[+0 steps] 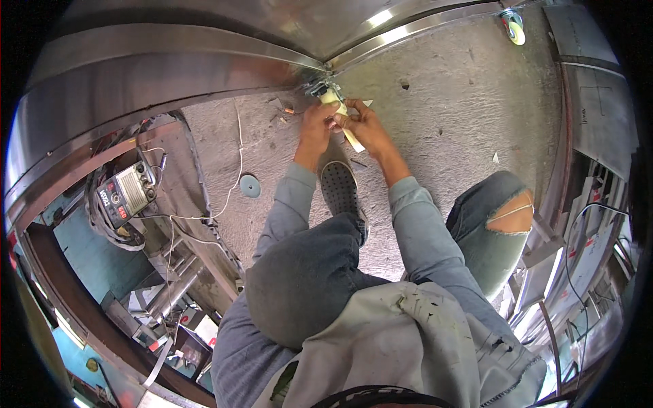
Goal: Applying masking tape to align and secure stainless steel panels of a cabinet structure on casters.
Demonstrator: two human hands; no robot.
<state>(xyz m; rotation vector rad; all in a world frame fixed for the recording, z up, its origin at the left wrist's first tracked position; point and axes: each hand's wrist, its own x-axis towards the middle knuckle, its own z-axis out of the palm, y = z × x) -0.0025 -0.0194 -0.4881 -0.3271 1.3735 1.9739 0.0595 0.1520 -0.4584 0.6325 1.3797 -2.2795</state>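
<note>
A caster wheel [329, 96], pale yellow with a metal bracket, sits at the lower corner of a large stainless steel body. My left hand [315, 129] is closed against the wheel's near side. Close beside it, my right hand [368, 129] has its fingers pinched together on a pale yellow strip [354, 141], which hangs down below the fingers. The fingertips of both hands nearly meet, partly hiding the wheel and the strip's upper end.
Another caster [513, 27] shows at the far right. On the concrete floor lie a grinding disc [250, 185], a white cord [240, 146] and small scraps. A welding machine [128, 192] stands to the left. Metal sheets [598, 109] lean at right. My shoe [339, 187] is just below my hands.
</note>
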